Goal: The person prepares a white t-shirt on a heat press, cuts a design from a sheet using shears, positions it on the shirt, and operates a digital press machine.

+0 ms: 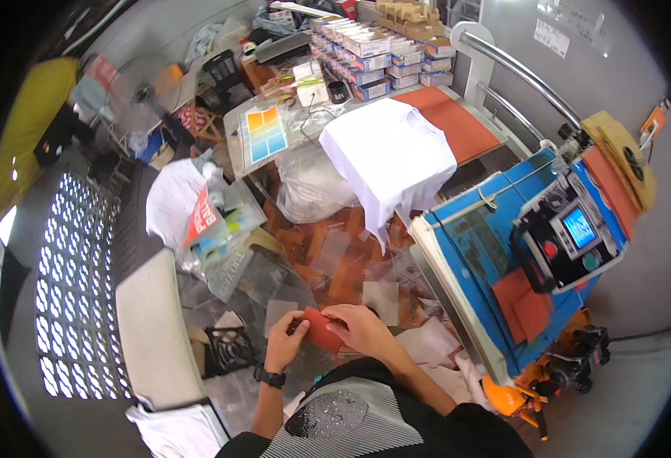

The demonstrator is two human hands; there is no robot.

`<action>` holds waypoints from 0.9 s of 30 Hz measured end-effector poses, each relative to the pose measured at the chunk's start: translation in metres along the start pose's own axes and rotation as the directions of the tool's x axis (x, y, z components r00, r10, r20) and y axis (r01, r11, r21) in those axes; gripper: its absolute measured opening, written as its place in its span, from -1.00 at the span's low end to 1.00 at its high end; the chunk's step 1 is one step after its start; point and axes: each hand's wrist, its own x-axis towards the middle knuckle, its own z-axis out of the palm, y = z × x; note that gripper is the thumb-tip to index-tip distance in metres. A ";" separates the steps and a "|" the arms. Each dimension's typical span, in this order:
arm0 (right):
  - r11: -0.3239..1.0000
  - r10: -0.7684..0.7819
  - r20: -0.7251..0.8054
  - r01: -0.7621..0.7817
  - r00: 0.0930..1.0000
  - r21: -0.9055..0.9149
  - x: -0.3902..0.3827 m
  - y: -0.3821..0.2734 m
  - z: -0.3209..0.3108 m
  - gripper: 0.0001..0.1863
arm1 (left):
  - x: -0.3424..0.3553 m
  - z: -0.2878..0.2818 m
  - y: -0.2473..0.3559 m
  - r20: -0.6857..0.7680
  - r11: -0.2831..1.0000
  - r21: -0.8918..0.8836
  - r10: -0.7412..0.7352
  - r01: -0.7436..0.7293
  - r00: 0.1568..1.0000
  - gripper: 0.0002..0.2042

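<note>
In front of my body, both hands grip a small rust-red sheet (322, 333), flat and roughly rectangular. My left hand (282, 342), with a dark watch on its wrist, pinches its left edge between thumb and fingers. The fingers of my right hand (362, 328) are closed on its upper right side. Whether the sheet is folded or a single layer, I cannot tell. Farther off, a white T-shirt (389, 141) lies spread over the end of a work surface, its lower part hanging down. Another rust-red piece (520, 304) rests on the blue machine at my right.
The blue heat press (465, 229) has a control panel with a lit screen (577, 227). Stacked boxes (366, 57) stand at the back. A colour-printed sheet (264, 134) lies on the table. Paper scraps (381, 301) litter the floor; filled plastic bags (232, 221) sit left, near a pale padded board (158, 328).
</note>
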 end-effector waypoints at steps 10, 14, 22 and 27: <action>0.955 0.279 -0.230 -0.295 0.933 -0.038 0.221 0.074 -0.066 -0.74 | 0.305 -0.043 0.020 0.306 0.997 -0.073 0.041 -0.019 0.951 -0.79; 0.915 0.347 -0.531 -0.404 0.773 0.010 0.288 0.124 -0.097 -0.77 | 0.445 -0.011 0.051 0.571 0.981 -0.124 0.193 -0.149 0.798 -0.81; 0.866 0.441 -0.775 -0.441 0.453 0.235 0.379 0.126 -0.141 -0.78 | 0.637 0.028 0.154 0.921 0.925 -0.096 0.223 -0.367 0.320 -0.77; 0.852 0.410 -0.848 -0.472 0.337 0.224 0.389 0.150 -0.156 -0.78 | 0.689 0.065 0.163 0.943 0.832 -0.200 0.306 -0.518 0.129 -0.79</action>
